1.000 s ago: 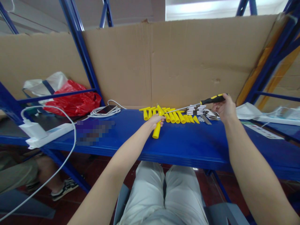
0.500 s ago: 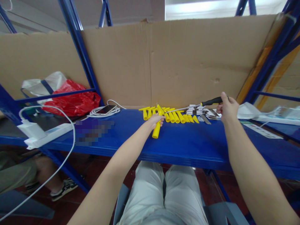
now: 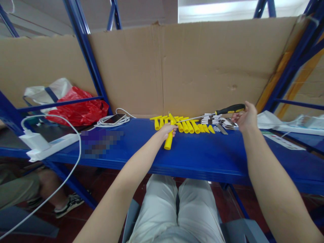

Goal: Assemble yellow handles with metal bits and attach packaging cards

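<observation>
My left hand (image 3: 169,130) is wrapped round a yellow plastic scraper handle (image 3: 167,143), whose round end points toward me. In my right hand (image 3: 246,118), the fingers are at the butt of a screwdriver (image 3: 229,109) with a black and yellow grip. The long shaft slants down to the left, and its tip meets the upper part of the yellow handle by my left fingers. Several more yellow handles (image 3: 190,127) lie in a row behind, with small yellow wedge-shaped pieces (image 3: 211,129) to their right. Small metal screws (image 3: 217,128) sit beside a flat grey blade (image 3: 222,129).
Black and white packets (image 3: 212,118) lie near the cardboard wall (image 3: 202,67). On the left of the blue table (image 3: 197,155) are a coiled white cable (image 3: 111,121), a power strip (image 3: 54,146) and a red plastic bag (image 3: 79,107). Another person's leg (image 3: 52,187) shows at lower left.
My right hand has shifted slightly right and its grip at the screwdriver's butt has changed, with more of the handle showing. My left hand and the yellow handle stay put.
</observation>
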The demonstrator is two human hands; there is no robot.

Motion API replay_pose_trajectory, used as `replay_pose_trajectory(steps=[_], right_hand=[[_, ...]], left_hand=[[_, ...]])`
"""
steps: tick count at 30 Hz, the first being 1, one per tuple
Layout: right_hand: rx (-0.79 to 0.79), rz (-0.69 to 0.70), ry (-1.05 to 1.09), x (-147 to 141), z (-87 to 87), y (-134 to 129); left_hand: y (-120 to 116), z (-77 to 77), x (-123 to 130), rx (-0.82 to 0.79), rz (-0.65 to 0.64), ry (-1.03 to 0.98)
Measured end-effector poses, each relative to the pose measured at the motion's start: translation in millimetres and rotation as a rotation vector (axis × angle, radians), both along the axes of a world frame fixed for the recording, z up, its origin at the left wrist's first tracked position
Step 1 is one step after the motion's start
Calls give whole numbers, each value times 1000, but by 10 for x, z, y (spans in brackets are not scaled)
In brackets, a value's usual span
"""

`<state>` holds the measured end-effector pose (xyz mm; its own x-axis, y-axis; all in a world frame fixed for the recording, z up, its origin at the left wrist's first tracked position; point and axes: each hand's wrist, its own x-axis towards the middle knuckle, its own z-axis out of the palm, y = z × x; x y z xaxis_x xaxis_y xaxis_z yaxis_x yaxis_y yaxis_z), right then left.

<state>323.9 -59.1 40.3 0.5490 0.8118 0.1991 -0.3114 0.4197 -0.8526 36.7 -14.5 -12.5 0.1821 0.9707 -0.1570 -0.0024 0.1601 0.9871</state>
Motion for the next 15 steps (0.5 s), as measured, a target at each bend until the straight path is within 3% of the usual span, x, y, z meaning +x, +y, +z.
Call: replay_pose_trajectory(steps=[5, 10, 15], right_hand=[[-78, -41, 8, -126, 92, -101], [37, -170, -41, -113, 50, -36], [38, -211, -54, -65, 4, 22]], left_hand=[[-1, 2, -4, 2, -2, 4], [-16, 13, 0, -4, 15, -1], [-28, 24, 5, -16, 13, -4]])
